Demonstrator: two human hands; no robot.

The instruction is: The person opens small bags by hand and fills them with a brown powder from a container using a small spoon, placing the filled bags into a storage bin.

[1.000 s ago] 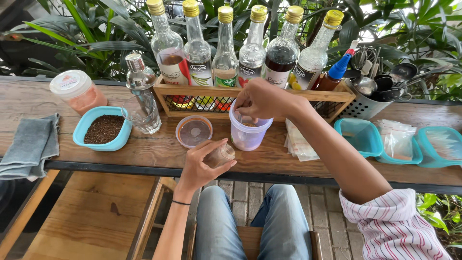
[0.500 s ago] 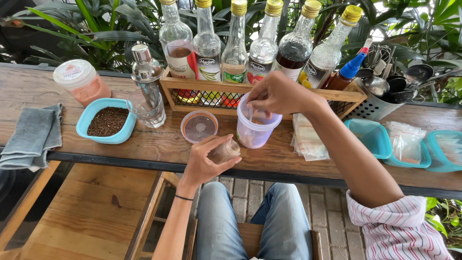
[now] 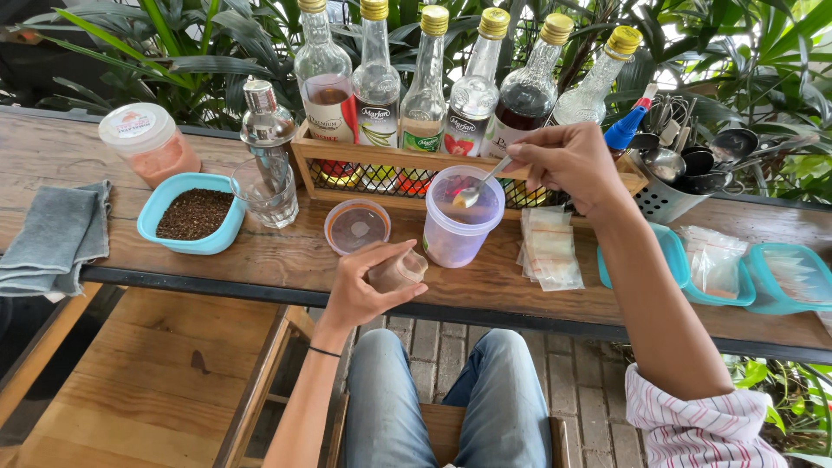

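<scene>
Spoon (image 3: pixel 472 192) in right hand (image 3: pixel 568 165), pinched by the handle between thumb and fingers, bowl end hanging just over the open mouth of the clear purple-tinted tub (image 3: pixel 462 217). Bowl looks loaded with something pale, though it's too small to be sure. The grip high on the handle keeps the hand clear of the rim.

Left hand (image 3: pixel 368 286) is wrapped around a small clear cup (image 3: pixel 397 270), fingers closed on its side, held at the counter (image 3: pixel 286 251) edge just in front of the tub and tipped slightly towards it. Cup and tub are near but not touching, which makes a short path for the spoon between them.

The tub's round lid (image 3: pixel 356 227) lies flat just left of it, out of the way but within reach.

Further left:
- blue bowl (image 3: pixel 192 213) of dark brown granules
- glass (image 3: pixel 264 192) with a metal shaker (image 3: pixel 265 121) behind it
- lidded pink tub (image 3: pixel 149 143)
- grey folded cloth (image 3: pixel 54 236) at the far end

A wooden rack (image 3: pixel 416 165) of yellow-capped syrup bottles (image 3: pixel 425 87) stands right behind the tub. Stack of small plastic bags (image 3: pixel 551 250) sits to the right of the tub, then teal trays (image 3: pixel 780 273) holding more bags. Metal caddy (image 3: pixel 672 186) of spoons and utensils sits behind the right wrist. The person is seated, knees under the counter.
</scene>
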